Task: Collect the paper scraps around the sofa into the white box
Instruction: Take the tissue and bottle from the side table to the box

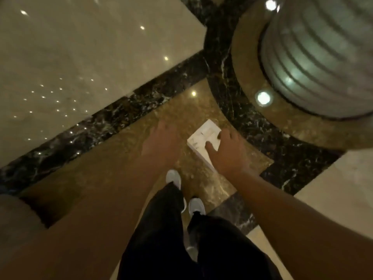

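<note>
The person is standing on a polished marble floor [84, 63], looking straight down past dark trousers [167, 225] and pale shoes [173, 177]. A ribbed round column [319, 57] is rising at upper right.

The white box [198, 139] is sitting in front of the feet, whether on the floor or lifted just clear of it cannot be told. The right hand [230, 152] is reaching over its near right edge, thumb lying across the top face and fingers curling toward the far side; whether they are actually closing on it is unclear through the blur. The left hand [161, 141] is hanging just beside the box, fingers loosely spread, carrying nothing.

Pale bits inside the box look like paper scraps [196, 141], too smeared to count. No loose scraps and no sofa are showing in view.

Handling judgement: the box is looking like thin card, light, fairly stiff but crushable at the walls. Gripping across the short width with thumb opposite fingers, or supporting underneath with the free hand, is looking safest. Keeping it level matters, since scraps this light are likely to flutter out. The glossy floor is probably letting the box slide if nudged.
</note>
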{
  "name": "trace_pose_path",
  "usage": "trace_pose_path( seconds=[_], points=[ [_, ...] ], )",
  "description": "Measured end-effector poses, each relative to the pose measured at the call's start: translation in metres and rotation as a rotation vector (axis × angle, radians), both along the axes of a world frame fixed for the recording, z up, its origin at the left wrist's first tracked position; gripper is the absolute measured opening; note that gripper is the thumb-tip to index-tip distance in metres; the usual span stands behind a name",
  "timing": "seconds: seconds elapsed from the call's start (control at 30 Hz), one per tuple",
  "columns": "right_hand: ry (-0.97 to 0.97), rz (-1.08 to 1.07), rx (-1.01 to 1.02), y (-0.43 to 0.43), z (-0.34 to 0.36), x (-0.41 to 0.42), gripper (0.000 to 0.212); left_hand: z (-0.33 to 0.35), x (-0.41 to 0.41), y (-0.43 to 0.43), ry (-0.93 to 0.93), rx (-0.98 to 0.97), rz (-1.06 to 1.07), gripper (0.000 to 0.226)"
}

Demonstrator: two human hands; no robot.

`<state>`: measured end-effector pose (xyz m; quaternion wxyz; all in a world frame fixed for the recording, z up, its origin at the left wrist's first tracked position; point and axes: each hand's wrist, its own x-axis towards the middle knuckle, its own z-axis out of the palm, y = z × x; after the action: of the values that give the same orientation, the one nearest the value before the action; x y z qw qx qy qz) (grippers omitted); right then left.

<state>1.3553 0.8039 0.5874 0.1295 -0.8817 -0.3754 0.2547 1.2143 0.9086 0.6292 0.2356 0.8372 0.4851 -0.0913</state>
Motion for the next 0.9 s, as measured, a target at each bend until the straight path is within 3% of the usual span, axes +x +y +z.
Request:
trace_pose_path(
  seconds=[0.13, 0.23, 0.37, 0.47, 0.77, 0.9],
  points=[
    [0.139, 0.103, 0.056, 0.004, 0.070, -0.096, 0.047, 0.058, -0.105, -0.035, -0.024, 0.066, 0.261, 0.043],
    [0.104, 0.404, 0.102, 0.022, 0.108, -0.180, 0.052, 0.097, -0.178, -0.056, -0.102, 0.115, 0.464, 0.057],
    [0.105, 0.660, 0.295, 0.035, 0.160, -0.299, 0.042, 0.144, -0.286, -0.093, -0.156, 0.304, 0.732, 0.055],
    [0.097, 0.889, 0.386, 0.024, 0.188, -0.410, 0.035, 0.158, -0.397, -0.143, -0.149, 0.329, 0.961, 0.053],
    [0.175, 1.407, 0.345, -0.110, 0.206, -0.736, 0.050, 0.167, -0.728, -0.391, -0.056, 0.208, 1.656, 0.049],
    [0.030, 1.685, 0.323, -0.174, 0.214, -0.839, 0.052, 0.176, -0.812, -0.472, -0.017, 0.245, 1.813, 0.051]
  ],
)
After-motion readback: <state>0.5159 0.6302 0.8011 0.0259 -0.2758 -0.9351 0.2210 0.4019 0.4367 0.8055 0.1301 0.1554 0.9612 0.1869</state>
